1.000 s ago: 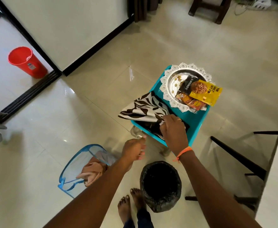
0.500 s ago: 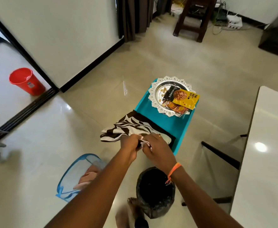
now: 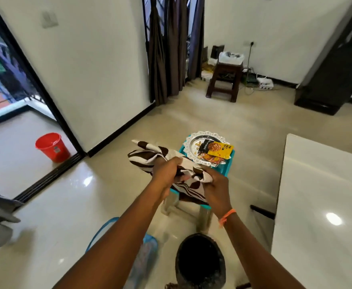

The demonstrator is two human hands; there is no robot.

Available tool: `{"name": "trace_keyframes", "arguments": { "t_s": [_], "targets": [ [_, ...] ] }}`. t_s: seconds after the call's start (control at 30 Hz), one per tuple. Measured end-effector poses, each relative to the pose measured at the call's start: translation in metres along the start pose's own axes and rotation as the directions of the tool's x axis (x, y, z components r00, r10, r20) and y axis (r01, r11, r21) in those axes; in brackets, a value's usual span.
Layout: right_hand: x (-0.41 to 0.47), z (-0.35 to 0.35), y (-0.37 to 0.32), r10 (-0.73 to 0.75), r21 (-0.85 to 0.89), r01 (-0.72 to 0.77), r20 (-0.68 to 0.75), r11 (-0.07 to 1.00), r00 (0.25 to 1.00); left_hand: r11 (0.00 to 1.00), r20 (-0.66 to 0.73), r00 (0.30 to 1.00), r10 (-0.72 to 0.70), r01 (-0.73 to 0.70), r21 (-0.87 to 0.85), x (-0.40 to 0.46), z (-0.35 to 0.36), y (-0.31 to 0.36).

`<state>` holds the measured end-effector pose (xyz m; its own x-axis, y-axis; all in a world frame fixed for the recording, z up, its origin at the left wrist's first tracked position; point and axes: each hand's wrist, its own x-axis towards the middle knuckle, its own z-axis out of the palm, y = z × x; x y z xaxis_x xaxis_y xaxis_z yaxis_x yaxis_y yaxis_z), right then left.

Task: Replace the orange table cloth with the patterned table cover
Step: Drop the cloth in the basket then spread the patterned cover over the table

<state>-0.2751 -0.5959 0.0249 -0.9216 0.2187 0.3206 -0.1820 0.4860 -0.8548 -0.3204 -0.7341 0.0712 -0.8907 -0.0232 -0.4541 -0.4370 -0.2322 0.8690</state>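
Note:
The patterned table cover (image 3: pixel 148 155), brown and white stripes, is bunched and lifted above the near end of the small teal table (image 3: pixel 225 172). My left hand (image 3: pixel 166 171) grips its middle, and my right hand (image 3: pixel 214 184) grips its near edge. Part of the cloth hangs down over the table's front. At the table's far end sits a silver tray (image 3: pixel 191 142) with snack packets (image 3: pixel 219 150). The orange cloth cannot be made out inside the blurred blue mesh basket (image 3: pixel 145 251) on the floor at lower left.
A black-lined bin (image 3: pixel 200 261) stands on the floor just below my arms. A white table (image 3: pixel 321 205) fills the right side. A red bucket (image 3: pixel 52 147) stands past the door track at left. A dark wooden stool (image 3: pixel 225 82) and curtains (image 3: pixel 171 46) are at the back.
Both hands took hold of the patterned cover and lifted it off the teal table. The view tilted up, showing more of the room.

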Motion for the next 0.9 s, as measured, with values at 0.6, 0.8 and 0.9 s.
{"name": "trace_keyframes", "arguments": {
  "t_s": [0.6, 0.8, 0.9],
  "targets": [
    [-0.147, -0.274, -0.103, 0.104, 0.651, -0.192, 0.172, 0.734, 0.98, 0.974, 0.575, 0.817, 0.041, -0.161, 0.16, -0.191, 0.045, -0.099],
    [-0.192, -0.396, -0.058, 0.315, 0.584, -0.252, -0.007, 0.772, 0.949, 0.984, 0.628, 0.771, 0.108, -0.171, 0.04, -0.256, 0.148, -0.121],
    [-0.214, -0.462, -0.034, 0.443, 0.43, -0.365, -0.093, 0.825, 0.892, 0.937, 0.636, 0.731, 0.245, -0.347, 0.039, -0.289, 0.203, -0.12]
  ]
}}
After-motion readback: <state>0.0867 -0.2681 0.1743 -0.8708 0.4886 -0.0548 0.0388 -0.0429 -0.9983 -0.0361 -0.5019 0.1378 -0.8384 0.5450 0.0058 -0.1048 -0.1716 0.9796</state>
